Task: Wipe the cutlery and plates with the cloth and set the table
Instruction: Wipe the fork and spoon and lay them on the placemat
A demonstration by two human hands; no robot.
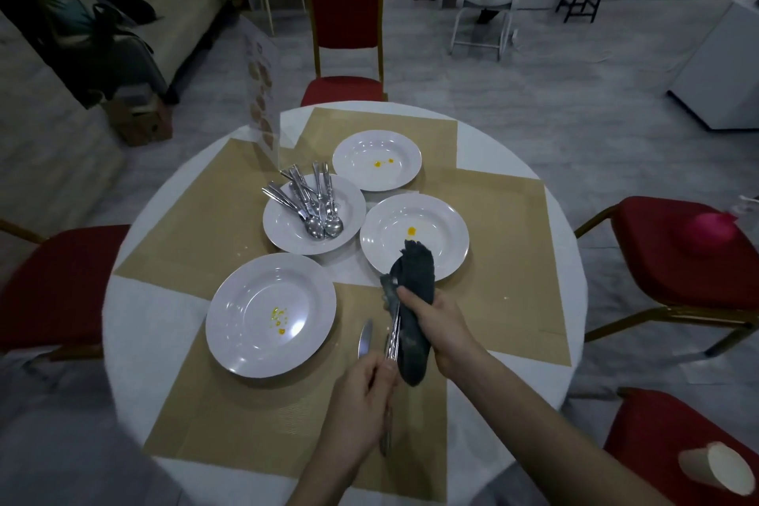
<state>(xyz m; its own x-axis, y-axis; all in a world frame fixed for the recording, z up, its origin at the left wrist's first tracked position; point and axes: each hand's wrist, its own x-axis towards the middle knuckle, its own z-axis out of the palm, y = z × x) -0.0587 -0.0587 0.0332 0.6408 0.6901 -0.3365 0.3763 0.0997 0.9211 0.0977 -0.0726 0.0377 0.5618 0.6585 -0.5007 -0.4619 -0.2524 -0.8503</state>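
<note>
The left hand [361, 394] grips a piece of cutlery [393, 335] by its handle, long axis running away from the person, far end wrapped in the dark cloth [412, 300] that the right hand [435, 325] clutches. A knife [364, 338] lies just beside, tip pointing away. Four white plates sit on tan placemats [230, 201] on the round white table [135, 300]; one plate [287, 232] carries spoons [324, 224]. Red chairs [347, 8] ring the table

No words to read here: the upright menu card [263, 94] at the table's far left shows only blurred pictures, its print too small to read.
</note>
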